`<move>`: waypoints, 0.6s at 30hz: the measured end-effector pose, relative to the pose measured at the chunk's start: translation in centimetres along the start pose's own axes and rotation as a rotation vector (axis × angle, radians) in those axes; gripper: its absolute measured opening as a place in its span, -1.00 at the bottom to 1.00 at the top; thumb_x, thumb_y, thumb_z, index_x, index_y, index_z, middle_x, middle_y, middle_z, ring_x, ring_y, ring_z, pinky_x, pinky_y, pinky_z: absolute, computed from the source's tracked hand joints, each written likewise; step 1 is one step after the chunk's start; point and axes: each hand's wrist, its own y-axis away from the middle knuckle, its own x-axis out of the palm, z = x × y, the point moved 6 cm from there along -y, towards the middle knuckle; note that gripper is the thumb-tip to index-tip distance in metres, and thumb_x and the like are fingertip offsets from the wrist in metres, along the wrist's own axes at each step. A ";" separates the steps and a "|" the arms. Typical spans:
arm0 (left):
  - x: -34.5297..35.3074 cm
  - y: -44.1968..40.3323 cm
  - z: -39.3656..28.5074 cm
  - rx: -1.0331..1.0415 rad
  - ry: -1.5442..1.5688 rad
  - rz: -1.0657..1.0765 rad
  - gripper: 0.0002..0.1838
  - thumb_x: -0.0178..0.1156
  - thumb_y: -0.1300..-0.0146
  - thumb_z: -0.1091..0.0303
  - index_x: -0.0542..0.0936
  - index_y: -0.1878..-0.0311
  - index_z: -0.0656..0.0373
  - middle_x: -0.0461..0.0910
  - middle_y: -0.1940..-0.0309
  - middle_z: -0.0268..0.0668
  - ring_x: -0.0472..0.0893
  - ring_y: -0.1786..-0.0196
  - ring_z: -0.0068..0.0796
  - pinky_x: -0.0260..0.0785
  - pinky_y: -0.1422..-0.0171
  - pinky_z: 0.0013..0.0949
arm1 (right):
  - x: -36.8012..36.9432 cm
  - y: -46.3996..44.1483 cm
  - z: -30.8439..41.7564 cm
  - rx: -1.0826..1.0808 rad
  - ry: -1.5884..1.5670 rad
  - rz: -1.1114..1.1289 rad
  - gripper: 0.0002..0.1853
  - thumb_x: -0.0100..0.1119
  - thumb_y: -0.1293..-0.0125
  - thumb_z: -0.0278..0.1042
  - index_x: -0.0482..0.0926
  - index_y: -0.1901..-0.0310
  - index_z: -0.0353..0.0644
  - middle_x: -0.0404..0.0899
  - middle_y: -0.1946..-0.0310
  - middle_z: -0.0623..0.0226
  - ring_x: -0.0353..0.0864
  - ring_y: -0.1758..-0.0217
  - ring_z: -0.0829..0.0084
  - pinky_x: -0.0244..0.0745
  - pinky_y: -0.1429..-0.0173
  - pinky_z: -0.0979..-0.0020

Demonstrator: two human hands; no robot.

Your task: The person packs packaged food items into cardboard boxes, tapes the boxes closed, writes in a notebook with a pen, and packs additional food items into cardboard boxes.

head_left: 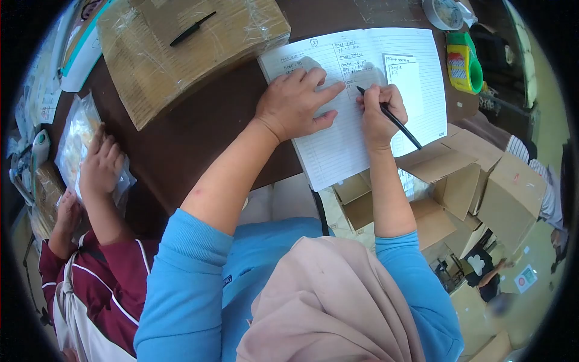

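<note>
An open lined notebook [329, 151] lies on the dark brown table, with handwriting on its left page. My right hand [382, 114] grips a black pen [399, 125], its tip at the writing near the middle of the notebook. Spread over the left page, my left hand [298, 105] rests with its fingers apart and holds nothing. A small paper slip [403, 81] with writing lies on the right page.
A taped cardboard box [175, 54] with another pen [193, 29] on top stands at the back left. A tape dispenser [463, 63] and a tape roll [443, 13] are at the right. Beside me, a co-worker's hands [99, 163] hold a plastic bag [78, 142]. Open cartons [458, 187] stand below.
</note>
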 end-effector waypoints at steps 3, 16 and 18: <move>0.0 0.1 0.0 0.003 -0.007 -0.001 -0.55 0.23 0.04 0.03 0.56 -0.02 -0.28 0.40 0.30 -0.43 0.47 0.23 -0.47 0.39 0.22 -0.40 | 0.2 -0.1 0.2 -0.002 0.020 0.013 -0.68 0.13 -0.10 -0.68 0.23 0.65 -0.19 0.39 0.71 0.36 0.51 0.65 0.57 0.38 0.57 0.56; -0.1 0.0 0.0 0.004 -0.001 -0.002 -0.55 0.24 0.04 0.04 0.56 -0.02 -0.28 0.39 0.29 -0.43 0.47 0.24 -0.46 0.40 0.23 -0.39 | 0.1 0.0 0.3 0.027 0.020 -0.028 -0.67 0.13 -0.06 -0.69 0.20 0.67 -0.20 0.33 0.74 0.37 0.48 0.66 0.59 0.35 0.58 0.55; -0.1 0.0 0.0 0.006 0.003 -0.009 -0.55 0.24 0.05 0.04 0.56 -0.02 -0.28 0.39 0.30 -0.43 0.47 0.24 -0.46 0.40 0.23 -0.39 | 0.3 -0.1 0.5 0.011 0.020 -0.011 -0.67 0.13 -0.07 -0.69 0.20 0.67 -0.20 0.34 0.74 0.37 0.48 0.66 0.59 0.35 0.58 0.55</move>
